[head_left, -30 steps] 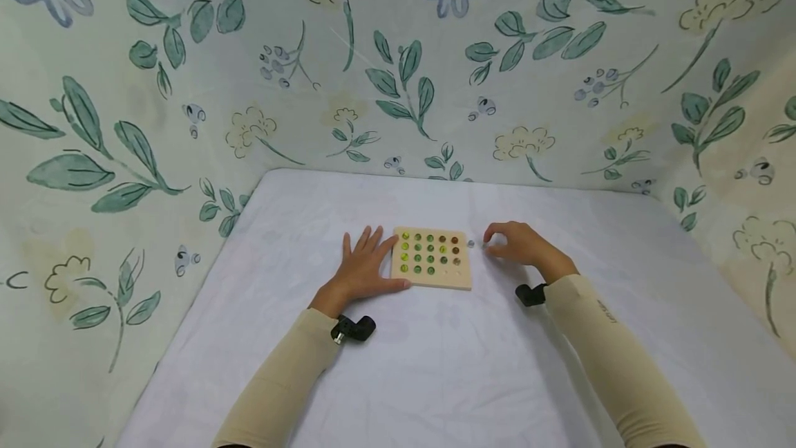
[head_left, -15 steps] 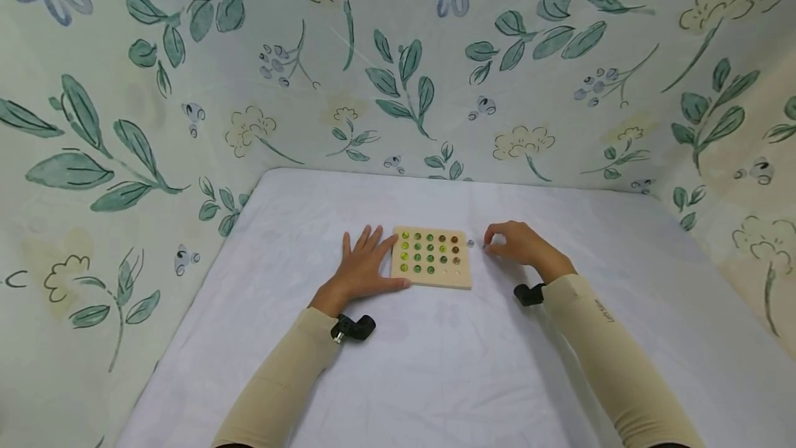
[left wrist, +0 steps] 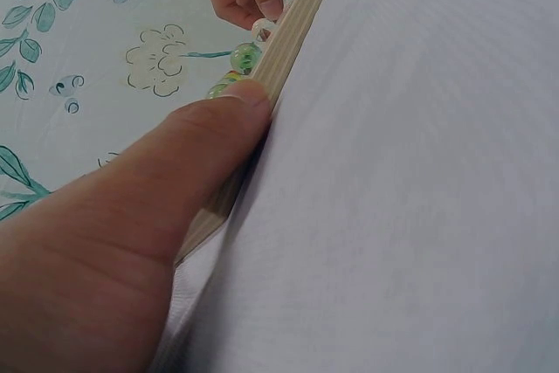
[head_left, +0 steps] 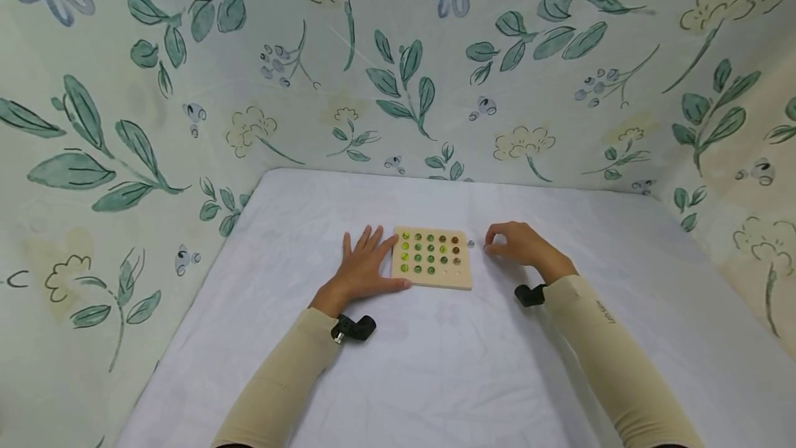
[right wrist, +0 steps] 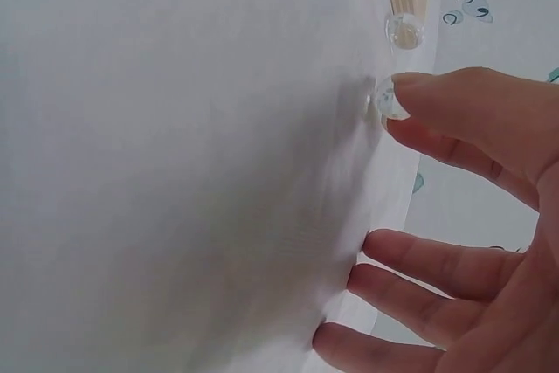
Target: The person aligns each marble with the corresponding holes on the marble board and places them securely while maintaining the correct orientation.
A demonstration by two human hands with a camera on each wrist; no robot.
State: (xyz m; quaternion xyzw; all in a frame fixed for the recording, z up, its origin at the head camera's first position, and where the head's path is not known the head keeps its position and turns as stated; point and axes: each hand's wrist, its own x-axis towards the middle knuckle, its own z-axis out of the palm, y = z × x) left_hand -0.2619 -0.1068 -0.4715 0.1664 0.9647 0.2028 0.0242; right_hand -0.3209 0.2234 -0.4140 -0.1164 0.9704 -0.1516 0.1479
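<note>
A light wooden board (head_left: 460, 281) lies on the white cloth, with rows of green, yellow-green and brownish marbles (head_left: 430, 248) in its hollows. Two hollows at its front right hold no marble. My left hand (head_left: 361, 272) lies spread at the board's left side, index finger at the left edge and thumb along the front edge (left wrist: 293, 32). To the right of the board, my right hand (head_left: 521, 244) pinches a clear glass marble (right wrist: 385, 100) between thumb and index finger, at the cloth. A second clear marble (right wrist: 405, 32) sits between that hand and the board's right edge.
White cloth (head_left: 423, 365) covers the table around the board. A fabric backdrop (head_left: 398, 54) printed with leaves and flowers rises behind and at both sides. Each wrist carries a small black camera (head_left: 353, 328).
</note>
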